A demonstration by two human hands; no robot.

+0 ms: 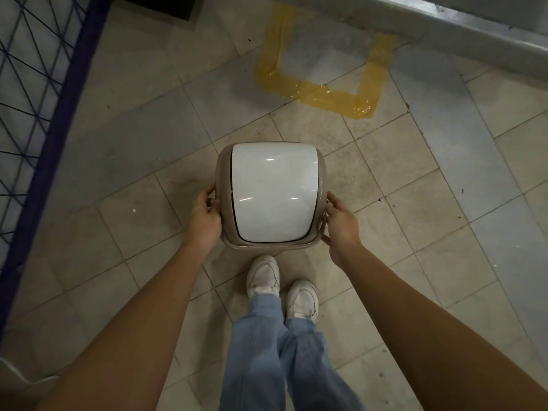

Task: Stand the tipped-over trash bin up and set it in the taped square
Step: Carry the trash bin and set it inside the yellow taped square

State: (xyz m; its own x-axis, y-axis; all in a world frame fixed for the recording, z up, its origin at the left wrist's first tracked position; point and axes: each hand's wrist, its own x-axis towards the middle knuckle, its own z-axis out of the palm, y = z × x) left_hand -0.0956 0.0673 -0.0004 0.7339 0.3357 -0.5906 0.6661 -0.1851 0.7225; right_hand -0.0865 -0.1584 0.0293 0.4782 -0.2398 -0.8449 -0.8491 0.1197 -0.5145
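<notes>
Beige trash bin (pixel 271 195) with glossy white lid, upright, gripped at its sides by left hand (pixel 205 219) and right hand (pixel 341 226), short of the taped square (pixel 323 96); bare floor (pixel 311 129) between.

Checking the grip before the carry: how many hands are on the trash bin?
2. The left hand presses the left side of the trash bin; the right hand cups its right side. Both sit near the lid rim, and the fingers are partly hidden behind the bin.

Beige white-lidded trash bin (pixel 271 197) upright, short of yellow taped square (pixel 323 96)
</notes>
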